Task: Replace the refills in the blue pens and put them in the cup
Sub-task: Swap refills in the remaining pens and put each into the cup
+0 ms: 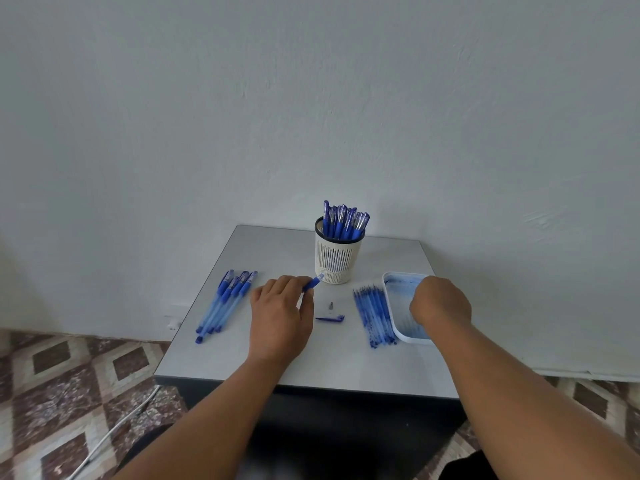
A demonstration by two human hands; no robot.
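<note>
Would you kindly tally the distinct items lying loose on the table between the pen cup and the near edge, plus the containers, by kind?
Pen cup: 1
White tray: 1
Loose blue pen cap: 1
Loose pen tip: 1
Pen barrel in the left hand: 1
Total: 5

The cup point(338, 258) stood at the rear centre of the surface point(332, 362), pens point(225, 301) lay left, refills point(374, 315) right, beside the tray point(398, 306).
</note>
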